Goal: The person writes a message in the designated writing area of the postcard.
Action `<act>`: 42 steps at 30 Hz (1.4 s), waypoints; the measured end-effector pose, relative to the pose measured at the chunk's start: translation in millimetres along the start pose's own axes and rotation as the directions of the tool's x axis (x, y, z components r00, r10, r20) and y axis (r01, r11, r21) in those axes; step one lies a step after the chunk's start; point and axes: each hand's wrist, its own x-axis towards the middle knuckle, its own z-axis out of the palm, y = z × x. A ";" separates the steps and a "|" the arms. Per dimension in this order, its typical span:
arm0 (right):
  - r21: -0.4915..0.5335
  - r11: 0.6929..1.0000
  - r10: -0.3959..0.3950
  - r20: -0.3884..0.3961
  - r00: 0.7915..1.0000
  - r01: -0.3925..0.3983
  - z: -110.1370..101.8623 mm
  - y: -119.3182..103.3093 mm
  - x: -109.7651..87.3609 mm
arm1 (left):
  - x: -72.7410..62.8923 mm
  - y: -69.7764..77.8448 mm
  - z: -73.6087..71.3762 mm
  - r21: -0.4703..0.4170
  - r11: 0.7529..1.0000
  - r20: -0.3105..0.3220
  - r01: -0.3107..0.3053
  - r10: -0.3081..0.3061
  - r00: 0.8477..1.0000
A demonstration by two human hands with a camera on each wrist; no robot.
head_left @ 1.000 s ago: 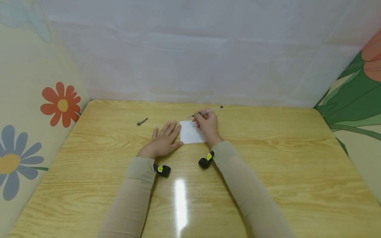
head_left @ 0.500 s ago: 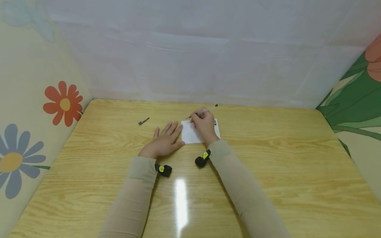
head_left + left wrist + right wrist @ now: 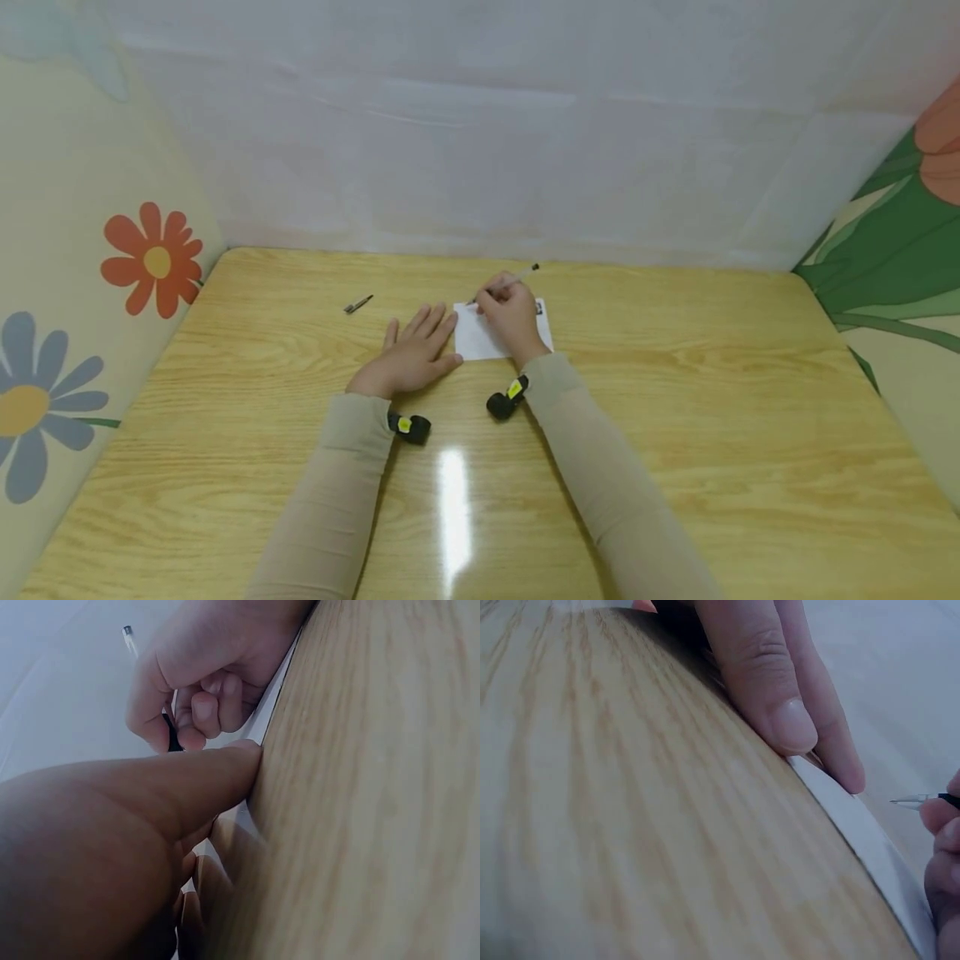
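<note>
In the head view a white sheet of paper (image 3: 480,337) with a small dark mark at its upper right corner lies on the table. My right hand (image 3: 516,321) pinches a clear-barrelled pen (image 3: 521,275) with a black end. Its tip points left, close over the paper's top left part, and shows pale and pointed in the right wrist view. My left hand (image 3: 408,354) lies flat with fingers spread, thumb and forefinger at the paper's left edge. The right wrist view shows the left thumb (image 3: 791,724) pressing that edge. The right hand covers part of the sheet.
A small dark pen cap (image 3: 358,304) with a clip lies on the wood-grained table (image 3: 712,400), left of the left fingers. Behind the table hangs a white cloth (image 3: 480,158). Painted flower walls flank both sides.
My right hand has slid left with the pen, and the pen tip has come down from beyond the top edge to the paper. The corner mark has come into view. The left hand stays put.
</note>
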 end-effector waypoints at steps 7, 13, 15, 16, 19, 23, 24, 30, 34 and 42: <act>-0.072 0.997 -0.021 0.013 1.000 0.022 0.1 1.0 -1.7 | 0.3 1.3 0.7 -0.020 1.000 -0.001 -0.005 0.005 1.000; -0.110 0.994 -0.023 0.034 0.999 0.026 0.6 -0.4 -2.1 | -1.0 1.8 0.2 -0.028 1.000 -0.003 0.002 -0.002 1.000; -0.124 0.992 -0.024 0.038 0.999 0.029 0.4 -0.2 -2.0 | -1.4 2.3 -0.4 -0.034 0.999 -0.004 0.001 -0.001 1.000; -0.128 0.991 -0.025 0.040 0.999 0.030 0.3 0.0 -2.0 | -1.2 2.3 -0.5 -0.037 0.999 -0.005 -0.001 0.001 1.000; -0.126 0.991 -0.037 0.045 0.998 0.042 0.4 0.6 -1.9 | -1.4 2.5 -0.7 -0.043 0.999 -0.006 -0.002 0.002 1.000; -0.115 0.992 -0.053 0.053 0.997 0.059 1.4 0.2 -1.7 | -1.0 1.3 -0.2 -0.040 0.999 -0.010 0.000 -0.001 1.000; -0.114 0.991 -0.058 0.055 0.997 0.064 1.6 0.1 -1.6 | -0.9 0.9 0.0 -0.038 0.999 -0.011 0.001 -0.001 1.000; -0.145 0.987 -0.065 0.055 0.996 0.073 1.4 0.5 0.1 | 0.6 -0.3 -0.1 -0.024 1.000 -0.014 0.002 -0.002 1.000; -0.153 0.986 -0.063 0.058 0.996 0.071 0.5 -0.1 0.5 | -0.2 1.2 -1.2 -0.023 1.000 -0.012 0.004 -0.004 1.000; -0.158 0.984 -0.073 0.070 0.995 0.083 0.0 -1.6 -0.5 | 0.1 1.5 -0.9 -0.019 1.000 -0.015 -0.001 0.000 1.000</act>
